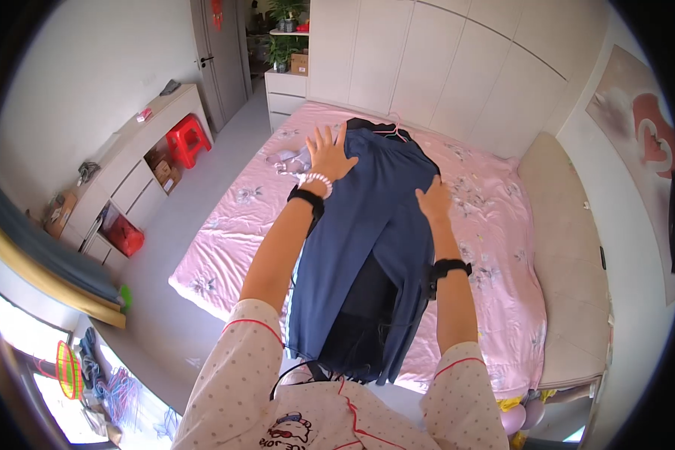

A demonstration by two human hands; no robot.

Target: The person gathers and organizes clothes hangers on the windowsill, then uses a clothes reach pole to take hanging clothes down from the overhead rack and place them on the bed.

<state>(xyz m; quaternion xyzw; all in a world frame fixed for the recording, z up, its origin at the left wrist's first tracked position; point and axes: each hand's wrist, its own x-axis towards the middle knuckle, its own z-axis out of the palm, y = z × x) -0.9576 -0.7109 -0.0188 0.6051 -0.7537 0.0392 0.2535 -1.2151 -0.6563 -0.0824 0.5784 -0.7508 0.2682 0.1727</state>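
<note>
Dark blue trousers (352,202) lie stretched out on the bed, waist end away from me and legs toward me. A black garment (360,315) shows between the legs and past the waist. A pink hanger (399,129) pokes out at the far end. My left hand (330,157), fingers spread, is over the upper left edge of the trousers. My right hand (435,199) is at their right edge, thumb held apart and palm down. Neither hand grips anything; whether they press on the cloth is hard to tell.
The bed (225,225) has a pink flowered sheet, with a small crumpled pale cloth (289,161) left of the trousers. A beige headboard (566,262) borders it on the right. Along the left wall stand a desk (120,139) and a red stool (189,141); a pale wardrobe (427,60) stands behind.
</note>
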